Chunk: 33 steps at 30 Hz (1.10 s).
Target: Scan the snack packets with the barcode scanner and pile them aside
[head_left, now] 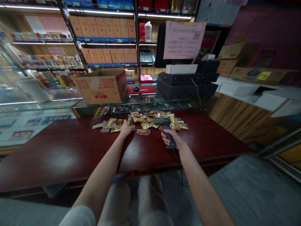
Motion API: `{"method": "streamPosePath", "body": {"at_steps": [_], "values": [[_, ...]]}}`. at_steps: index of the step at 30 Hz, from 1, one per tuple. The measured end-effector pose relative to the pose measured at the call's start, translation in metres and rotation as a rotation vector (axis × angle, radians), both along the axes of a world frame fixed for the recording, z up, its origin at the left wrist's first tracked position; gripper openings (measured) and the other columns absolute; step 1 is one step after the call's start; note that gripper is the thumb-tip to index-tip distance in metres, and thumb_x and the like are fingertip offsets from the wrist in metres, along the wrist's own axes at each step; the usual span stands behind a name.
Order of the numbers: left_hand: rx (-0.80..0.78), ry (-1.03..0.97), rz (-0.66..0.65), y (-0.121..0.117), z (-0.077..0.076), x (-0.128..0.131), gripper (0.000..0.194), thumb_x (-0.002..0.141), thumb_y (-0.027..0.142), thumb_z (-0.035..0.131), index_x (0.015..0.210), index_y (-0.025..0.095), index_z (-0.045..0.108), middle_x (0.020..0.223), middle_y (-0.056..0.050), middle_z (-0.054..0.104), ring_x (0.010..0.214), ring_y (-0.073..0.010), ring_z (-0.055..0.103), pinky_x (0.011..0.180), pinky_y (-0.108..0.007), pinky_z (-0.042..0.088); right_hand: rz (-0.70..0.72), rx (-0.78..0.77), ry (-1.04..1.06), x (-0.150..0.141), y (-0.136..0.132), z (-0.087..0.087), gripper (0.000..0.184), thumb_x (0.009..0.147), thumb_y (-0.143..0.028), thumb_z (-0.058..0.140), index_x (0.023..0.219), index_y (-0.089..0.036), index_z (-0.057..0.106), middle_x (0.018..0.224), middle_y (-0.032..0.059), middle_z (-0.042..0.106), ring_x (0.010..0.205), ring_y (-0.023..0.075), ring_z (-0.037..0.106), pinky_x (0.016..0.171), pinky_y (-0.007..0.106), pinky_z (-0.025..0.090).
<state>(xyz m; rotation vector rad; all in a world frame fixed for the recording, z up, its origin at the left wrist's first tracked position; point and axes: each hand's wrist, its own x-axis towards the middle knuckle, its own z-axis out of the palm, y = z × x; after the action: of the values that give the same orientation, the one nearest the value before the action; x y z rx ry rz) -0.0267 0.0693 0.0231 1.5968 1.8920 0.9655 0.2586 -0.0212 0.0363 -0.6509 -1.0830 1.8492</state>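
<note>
My right hand is wrapped round the grip of a dark grey barcode scanner, its head pointing left over the packets. A cable hangs from the handle past the table edge. My left hand is closed on a gold snack packet, its fingertips partly hidden. Several wrapped snacks lie in a pile between and behind my hands. Nearer to me, a clear-wrapped sausage-like snack lies apart. Left of my left hand is a small group of gold and clear packets.
The dark red wooden table spans the front. Behind it, a glass counter carries an open cardboard box, a mouse on a red mat, and a monitor with a paper sign. Stocked shelves stand behind; cartons are at right.
</note>
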Motion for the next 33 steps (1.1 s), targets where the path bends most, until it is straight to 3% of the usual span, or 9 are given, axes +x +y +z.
{"method": "streamPosePath", "body": {"at_steps": [3,6,11,17,21,24,30,32,33], "values": [[0.203,-0.103,0.08,-0.012,-0.002,-0.003,0.038,0.076,0.016,0.061,0.111,0.022,0.046,0.108,-0.012,0.067,0.103,-0.0284,0.066,0.092,-0.038,0.047,0.018,0.015,0.013,-0.001,-0.001,0.001,0.031,0.079,-0.036,0.067,0.101,-0.02,0.051,0.058,-0.0104,0.048,0.034,0.0042,0.031,0.032,0.017,0.026],[0.313,-0.157,-0.033,-0.016,-0.001,0.001,0.037,0.075,0.013,0.06,0.108,0.024,0.048,0.107,-0.009,0.067,0.101,-0.0263,0.066,0.092,-0.036,0.047,0.034,0.032,0.036,-0.001,-0.002,0.002,0.029,0.08,-0.037,0.067,0.098,-0.02,0.051,0.057,-0.0105,0.047,0.034,0.004,0.03,0.031,0.017,0.025],[0.333,-0.106,-0.259,-0.02,0.004,0.014,0.035,0.074,0.019,0.064,0.107,0.023,0.054,0.104,-0.007,0.07,0.096,-0.0247,0.067,0.09,-0.035,0.049,0.031,0.047,0.04,-0.002,-0.003,0.003,0.028,0.081,-0.036,0.066,0.098,-0.02,0.051,0.057,-0.0105,0.047,0.034,0.0038,0.03,0.031,0.017,0.026],[0.267,-0.025,-0.259,-0.026,0.009,0.021,0.041,0.076,0.021,0.061,0.116,0.018,0.055,0.103,-0.007,0.071,0.092,-0.0216,0.069,0.085,-0.031,0.052,0.013,0.072,0.025,-0.001,-0.002,0.0,0.026,0.08,-0.033,0.066,0.096,-0.02,0.049,0.058,-0.0105,0.047,0.033,0.004,0.032,0.031,0.017,0.028],[0.333,0.037,-0.308,-0.027,0.014,0.021,0.053,0.077,0.014,0.057,0.129,0.017,0.052,0.113,-0.008,0.069,0.1,-0.0207,0.066,0.091,-0.032,0.051,0.011,0.054,0.013,-0.001,-0.002,-0.001,0.026,0.081,-0.033,0.065,0.098,-0.02,0.049,0.058,-0.0103,0.047,0.034,0.0041,0.032,0.031,0.017,0.027],[0.366,0.201,-0.165,-0.03,0.02,0.013,0.055,0.081,0.012,0.051,0.136,0.018,0.051,0.123,-0.013,0.063,0.109,-0.0244,0.063,0.095,-0.037,0.05,0.01,0.045,0.018,-0.001,-0.002,-0.001,0.026,0.082,-0.033,0.064,0.099,-0.02,0.05,0.058,-0.01,0.048,0.034,0.0043,0.032,0.031,0.017,0.026],[0.22,0.594,0.357,-0.036,0.025,-0.027,0.037,0.088,0.015,0.046,0.119,0.011,0.066,0.132,-0.025,0.057,0.13,-0.0437,0.045,0.104,-0.066,0.033,0.017,0.045,0.022,0.0,-0.002,-0.001,0.022,0.083,-0.033,0.064,0.088,-0.022,0.046,0.057,-0.0097,0.047,0.034,0.0042,0.032,0.032,0.018,0.028],[0.265,0.631,0.437,-0.035,0.023,-0.032,0.04,0.088,0.013,0.045,0.123,0.011,0.064,0.146,-0.026,0.046,0.139,-0.0443,0.034,0.108,-0.07,0.024,0.014,0.041,0.017,0.0,-0.001,-0.002,0.022,0.083,-0.033,0.063,0.087,-0.022,0.045,0.057,-0.0096,0.047,0.034,0.0042,0.032,0.032,0.018,0.028],[0.304,0.65,0.409,-0.035,0.022,-0.032,0.042,0.089,0.013,0.045,0.127,0.014,0.063,0.15,-0.024,0.043,0.142,-0.0423,0.031,0.11,-0.07,0.021,0.012,0.04,0.014,0.0,0.0,-0.002,0.022,0.083,-0.033,0.063,0.088,-0.022,0.045,0.057,-0.0095,0.047,0.035,0.0042,0.032,0.032,0.018,0.028]]}}
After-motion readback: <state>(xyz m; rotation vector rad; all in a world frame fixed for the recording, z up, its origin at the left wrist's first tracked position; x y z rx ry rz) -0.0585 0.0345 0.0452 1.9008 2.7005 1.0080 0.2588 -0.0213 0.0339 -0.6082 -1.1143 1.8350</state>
